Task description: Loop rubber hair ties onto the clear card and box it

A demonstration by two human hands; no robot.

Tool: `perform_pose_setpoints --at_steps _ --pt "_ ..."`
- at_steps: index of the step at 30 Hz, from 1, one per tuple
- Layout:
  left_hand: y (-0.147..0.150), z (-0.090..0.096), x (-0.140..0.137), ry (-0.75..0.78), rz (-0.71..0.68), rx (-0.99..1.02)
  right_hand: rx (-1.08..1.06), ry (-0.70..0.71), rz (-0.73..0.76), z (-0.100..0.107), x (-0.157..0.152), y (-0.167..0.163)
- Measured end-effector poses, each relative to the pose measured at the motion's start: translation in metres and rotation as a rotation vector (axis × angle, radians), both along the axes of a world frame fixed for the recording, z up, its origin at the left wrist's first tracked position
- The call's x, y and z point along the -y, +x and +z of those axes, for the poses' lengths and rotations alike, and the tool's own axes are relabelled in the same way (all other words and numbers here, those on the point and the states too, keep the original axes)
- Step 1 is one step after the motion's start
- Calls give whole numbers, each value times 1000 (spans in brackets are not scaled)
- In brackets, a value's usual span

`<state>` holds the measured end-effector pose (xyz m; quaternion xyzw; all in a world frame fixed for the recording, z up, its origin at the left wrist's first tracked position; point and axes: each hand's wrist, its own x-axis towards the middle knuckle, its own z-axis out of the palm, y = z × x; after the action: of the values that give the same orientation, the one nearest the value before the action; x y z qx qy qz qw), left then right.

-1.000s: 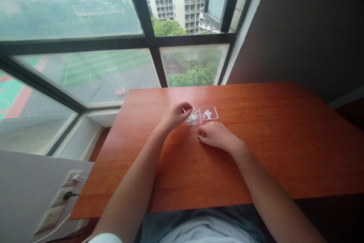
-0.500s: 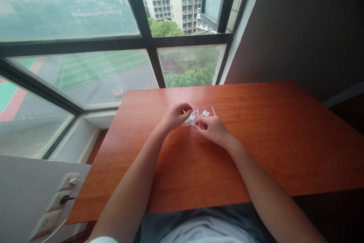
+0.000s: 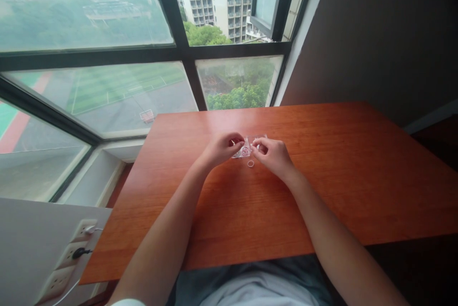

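Note:
A small clear plastic box [image 3: 246, 154] lies on the table with its lid side to the right, and small loops show inside it. My left hand [image 3: 226, 147] is at the box's left side, thumb and fingers closed at its edge. My right hand [image 3: 274, 154] is over the right part of the box with thumb and forefinger pinched together; anything between them is too small to name. A thin pale ring [image 3: 251, 164] lies on the wood just in front of the box, touched by neither hand.
The reddish-brown wooden table [image 3: 322, 177] reaches from my lap to the window [image 3: 229, 50]. A dark wall [image 3: 372, 34] rises at the right. Low at the left, wall sockets [image 3: 71, 260] hold plugs with cords.
My right hand has moved up and slightly right, from the box's front edge to over its right part. The pale ring now shows fully on the table. My left hand stays at the box.

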<state>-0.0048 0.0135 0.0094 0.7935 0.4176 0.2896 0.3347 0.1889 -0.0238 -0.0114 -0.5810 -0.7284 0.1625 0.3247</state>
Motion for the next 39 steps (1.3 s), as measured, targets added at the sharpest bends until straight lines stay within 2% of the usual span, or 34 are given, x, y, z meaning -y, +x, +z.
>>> perform_pose_setpoints --at_steps 5,10,20,26,33,39 --pt "0 1 1 17 15 -37 190 -186 165 0 0 8" --pt "-1 2 0 36 28 -58 397 -280 152 1 3 2" --pt "-2 -1 -1 36 14 -65 562 -252 168 6 11 -13" --pt "-3 -3 -2 53 10 -49 434 -236 117 2 6 -8" --pt "4 -1 3 -41 -20 7 8 2 -73 1 2 -4" --pt "11 -1 5 -78 -43 73 -111 81 -89 -1 1 -4"
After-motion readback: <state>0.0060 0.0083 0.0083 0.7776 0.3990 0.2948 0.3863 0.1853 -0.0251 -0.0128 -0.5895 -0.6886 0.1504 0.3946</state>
